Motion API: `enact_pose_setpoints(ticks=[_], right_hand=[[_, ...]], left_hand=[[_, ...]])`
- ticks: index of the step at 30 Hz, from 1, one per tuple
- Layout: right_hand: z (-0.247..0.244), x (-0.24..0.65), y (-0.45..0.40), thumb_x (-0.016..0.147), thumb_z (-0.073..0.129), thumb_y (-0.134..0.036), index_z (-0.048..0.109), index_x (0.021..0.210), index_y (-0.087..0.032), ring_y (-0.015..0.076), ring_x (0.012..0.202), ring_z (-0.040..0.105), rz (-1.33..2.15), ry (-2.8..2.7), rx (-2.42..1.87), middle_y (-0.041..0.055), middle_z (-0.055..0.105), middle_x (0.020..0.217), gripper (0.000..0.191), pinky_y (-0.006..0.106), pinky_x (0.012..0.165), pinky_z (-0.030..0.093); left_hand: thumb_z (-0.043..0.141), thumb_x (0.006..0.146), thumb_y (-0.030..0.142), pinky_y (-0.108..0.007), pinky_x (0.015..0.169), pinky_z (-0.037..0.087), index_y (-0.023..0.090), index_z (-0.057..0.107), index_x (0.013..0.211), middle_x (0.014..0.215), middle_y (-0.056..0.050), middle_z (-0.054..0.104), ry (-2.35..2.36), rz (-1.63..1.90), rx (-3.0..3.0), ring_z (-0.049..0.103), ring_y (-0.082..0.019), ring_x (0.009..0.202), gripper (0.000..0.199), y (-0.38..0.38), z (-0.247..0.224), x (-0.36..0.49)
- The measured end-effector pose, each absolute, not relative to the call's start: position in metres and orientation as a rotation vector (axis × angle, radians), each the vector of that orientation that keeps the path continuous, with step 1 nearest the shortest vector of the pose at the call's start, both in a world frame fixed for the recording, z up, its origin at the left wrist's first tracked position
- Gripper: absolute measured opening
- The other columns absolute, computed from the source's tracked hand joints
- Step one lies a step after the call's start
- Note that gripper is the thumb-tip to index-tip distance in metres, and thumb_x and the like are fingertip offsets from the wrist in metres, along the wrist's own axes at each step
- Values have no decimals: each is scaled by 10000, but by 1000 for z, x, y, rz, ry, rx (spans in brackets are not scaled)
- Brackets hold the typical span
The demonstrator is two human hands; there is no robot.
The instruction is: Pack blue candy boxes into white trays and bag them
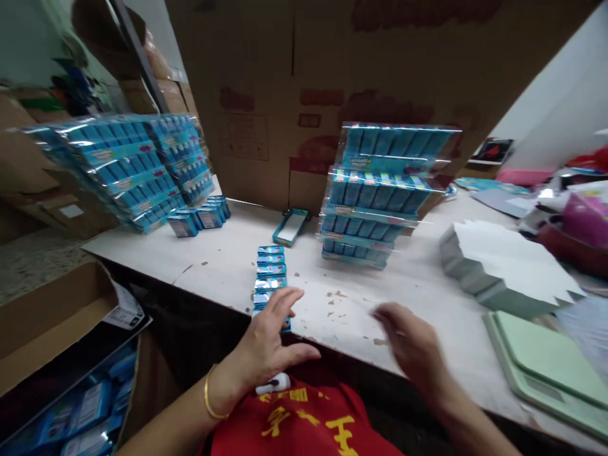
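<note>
A row of small blue packs (270, 269) runs toward the table's front edge. My left hand (273, 332), with a gold bangle at the wrist, is over the near end of that row, thumb and fingers apart, holding nothing. To the right, my right hand (411, 339) hovers over the front edge, blurred by motion; whether its fingers hold anything is unclear. Beyond the row lies an open blue tray (291, 228) with a white inside. A stack of clear-wrapped display boxes (368, 209) filled with blue packs stands behind and between my hands.
More wrapped boxes (123, 168) and loose packs (199, 218) are at the back left. A large cardboard box (266, 82) rises behind the white table (228, 278). White card sheets (508, 259) and a green scale (546, 367) sit right. An open carton (57, 323) is lower left.
</note>
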State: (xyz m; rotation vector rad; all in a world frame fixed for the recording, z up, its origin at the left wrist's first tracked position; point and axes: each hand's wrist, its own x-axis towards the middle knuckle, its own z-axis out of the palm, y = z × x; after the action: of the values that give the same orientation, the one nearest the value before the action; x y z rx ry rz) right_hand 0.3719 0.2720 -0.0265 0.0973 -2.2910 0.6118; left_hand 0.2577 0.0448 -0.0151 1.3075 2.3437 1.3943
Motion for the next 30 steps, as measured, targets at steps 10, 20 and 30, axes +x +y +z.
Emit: enact_pose_setpoints(ticks=[10, 20, 30], right_hand=[[-16, 273, 204, 895, 413, -186, 563, 843, -166, 119, 598, 491, 305, -2447, 436, 8, 551, 665, 160, 230, 548, 325], [-14, 282, 186, 876, 435, -356, 512, 1110, -175, 183, 768, 531, 32, -2684, 117, 74, 582, 890, 306, 274, 651, 349], [-15, 238, 204, 907, 296, -242, 443, 1254, -212, 177, 724, 590, 76, -2787, -294, 57, 639, 827, 378, 252, 592, 352]], left_hand=[[556, 764, 349, -417, 907, 425, 154, 431, 1162, 1132, -128, 490, 2923, 1048, 1564, 470, -240, 1071, 460, 52, -21, 229], [442, 828, 133, -317, 847, 471, 174, 574, 973, 959, -55, 595, 3032, 1661, 1265, 558, -150, 924, 200, 31, -24, 202], [495, 830, 259, -288, 695, 572, 259, 530, 1133, 1322, -46, 404, 2458, 2571, 851, 587, -185, 997, 305, 24, -11, 189]])
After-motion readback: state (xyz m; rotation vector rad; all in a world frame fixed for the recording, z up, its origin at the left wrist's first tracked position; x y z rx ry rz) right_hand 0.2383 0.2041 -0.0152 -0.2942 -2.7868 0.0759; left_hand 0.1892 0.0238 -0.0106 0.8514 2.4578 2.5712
